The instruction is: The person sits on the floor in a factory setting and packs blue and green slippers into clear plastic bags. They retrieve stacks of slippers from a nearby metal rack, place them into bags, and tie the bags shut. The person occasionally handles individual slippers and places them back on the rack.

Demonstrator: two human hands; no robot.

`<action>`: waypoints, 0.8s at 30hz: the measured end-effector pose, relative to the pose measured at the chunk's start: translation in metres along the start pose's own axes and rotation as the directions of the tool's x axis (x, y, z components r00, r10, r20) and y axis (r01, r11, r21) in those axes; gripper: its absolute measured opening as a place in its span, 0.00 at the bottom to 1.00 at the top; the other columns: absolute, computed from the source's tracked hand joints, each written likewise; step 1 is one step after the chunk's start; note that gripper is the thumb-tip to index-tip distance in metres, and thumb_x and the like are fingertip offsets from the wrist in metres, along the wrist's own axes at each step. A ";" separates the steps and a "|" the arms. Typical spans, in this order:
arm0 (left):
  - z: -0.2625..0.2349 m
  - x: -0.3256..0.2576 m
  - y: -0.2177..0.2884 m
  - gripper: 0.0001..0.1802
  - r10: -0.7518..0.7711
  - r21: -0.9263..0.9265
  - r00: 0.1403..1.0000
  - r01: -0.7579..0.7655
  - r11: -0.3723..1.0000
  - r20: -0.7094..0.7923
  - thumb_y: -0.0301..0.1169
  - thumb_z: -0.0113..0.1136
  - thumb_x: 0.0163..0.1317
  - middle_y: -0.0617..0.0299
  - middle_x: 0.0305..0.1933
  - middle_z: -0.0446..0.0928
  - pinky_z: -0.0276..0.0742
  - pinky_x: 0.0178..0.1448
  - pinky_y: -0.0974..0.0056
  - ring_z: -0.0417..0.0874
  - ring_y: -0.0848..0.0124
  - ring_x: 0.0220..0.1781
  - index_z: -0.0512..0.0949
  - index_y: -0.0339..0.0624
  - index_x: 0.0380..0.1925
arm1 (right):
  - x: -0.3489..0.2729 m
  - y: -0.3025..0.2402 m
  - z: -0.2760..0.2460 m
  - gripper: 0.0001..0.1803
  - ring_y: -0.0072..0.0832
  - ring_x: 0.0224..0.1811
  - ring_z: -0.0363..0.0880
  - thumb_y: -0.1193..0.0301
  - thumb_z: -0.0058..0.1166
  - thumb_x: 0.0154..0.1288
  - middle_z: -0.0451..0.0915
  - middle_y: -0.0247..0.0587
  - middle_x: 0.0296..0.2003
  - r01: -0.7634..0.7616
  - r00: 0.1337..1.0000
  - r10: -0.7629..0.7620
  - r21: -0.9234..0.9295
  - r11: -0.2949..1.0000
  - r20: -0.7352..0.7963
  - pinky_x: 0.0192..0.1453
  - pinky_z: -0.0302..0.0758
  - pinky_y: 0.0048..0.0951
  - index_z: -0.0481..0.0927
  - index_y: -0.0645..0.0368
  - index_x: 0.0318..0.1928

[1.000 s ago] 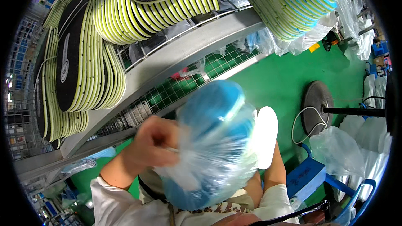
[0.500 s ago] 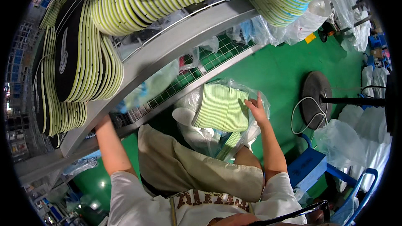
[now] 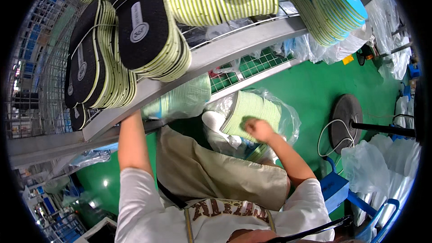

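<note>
The person's right hand [image 3: 258, 129] is over a stack of pale green insoles [image 3: 254, 110], its fingers curled inward; whether they press on or grip anything cannot be told. The left hand is hidden behind the rack's front rail, so its state cannot be told; the left forearm [image 3: 133, 146] runs up to the rail, near a wrapped bundle [image 3: 191, 94] with pale green stripes on the lower shelf.

The stack lies edge-up in a clear plastic bag [image 3: 291, 121], which spreads around it in front of the person's knees. A white rounded piece [image 3: 213, 122] sits at the stack's left side. A beige cloth [image 3: 216, 166] covers the lap.

Above, the grey metal rail [image 3: 243, 36] crosses in front of the upper shelf, which carries black-topped insoles [image 3: 144, 27] with yellow-green edges, some tied with cord. Farther right on it stands a blue-topped stack [image 3: 321, 9].

To the right, a round dark base [image 3: 344, 119] stands on the green floor [image 3: 310, 94], and below it is a blue box [image 3: 334, 192], near crumpled clear plastic [image 3: 366, 164].
</note>
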State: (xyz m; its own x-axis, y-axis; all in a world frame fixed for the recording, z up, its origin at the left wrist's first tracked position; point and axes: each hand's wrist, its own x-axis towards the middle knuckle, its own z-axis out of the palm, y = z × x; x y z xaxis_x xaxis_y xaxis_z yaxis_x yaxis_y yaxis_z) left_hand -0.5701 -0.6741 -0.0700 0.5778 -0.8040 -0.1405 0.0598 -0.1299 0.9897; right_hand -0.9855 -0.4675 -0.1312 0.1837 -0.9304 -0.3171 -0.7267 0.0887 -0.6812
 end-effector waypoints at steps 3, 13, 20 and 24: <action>-0.005 0.004 -0.003 0.14 0.033 0.128 0.999 -0.033 0.991 0.004 0.25 0.49 0.47 0.57 0.32 0.68 0.67 0.34 0.70 0.70 0.69 0.33 0.67 0.37 0.36 | 0.005 -0.017 0.038 0.16 0.42 0.32 0.72 0.60 0.45 0.47 0.75 0.47 0.28 0.125 0.837 -0.054 -0.094 0.988 0.545 0.37 0.69 0.37 0.75 0.57 0.31; 0.053 -0.212 -0.050 0.15 0.452 0.046 0.342 -0.835 0.548 0.824 0.26 0.52 0.46 0.57 0.29 0.68 0.67 0.31 0.67 0.71 0.66 0.30 0.67 0.39 0.37 | 0.005 -0.011 -0.018 0.06 0.38 0.30 0.71 0.73 0.48 0.46 0.73 0.44 0.25 0.057 0.949 0.000 0.172 0.983 -0.317 0.36 0.68 0.33 0.73 0.60 0.28; 0.054 -0.344 -0.171 0.25 -0.333 0.131 0.051 -0.966 0.224 0.942 0.40 0.54 0.42 0.51 0.38 0.68 0.65 0.38 0.54 0.73 0.56 0.35 0.67 0.47 0.43 | 0.090 -0.009 -0.042 0.37 0.40 0.49 0.63 0.56 0.54 0.41 0.68 0.47 0.44 -0.214 0.961 0.197 -0.070 0.974 -0.194 0.53 0.54 0.44 0.57 0.50 0.54; 0.063 -0.327 -0.171 0.20 -0.297 0.176 0.096 -0.951 0.255 0.950 0.43 0.57 0.39 0.56 0.31 0.70 0.64 0.37 0.58 0.73 0.60 0.34 0.69 0.44 0.31 | 0.095 -0.014 -0.022 0.50 0.41 0.53 0.59 0.55 0.58 0.36 0.63 0.46 0.50 -0.316 0.949 0.311 -0.228 0.921 -0.061 0.57 0.51 0.45 0.42 0.43 0.59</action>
State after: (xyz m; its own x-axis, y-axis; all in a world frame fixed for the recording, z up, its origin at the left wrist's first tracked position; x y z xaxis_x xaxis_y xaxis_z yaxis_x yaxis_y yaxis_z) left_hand -0.8210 -0.4252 -0.1954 -0.7354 -0.5900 -0.3333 -0.6775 0.6292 0.3809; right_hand -0.9722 -0.5650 -0.1375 -0.0917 -0.8766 -0.4724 -0.8780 0.2950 -0.3769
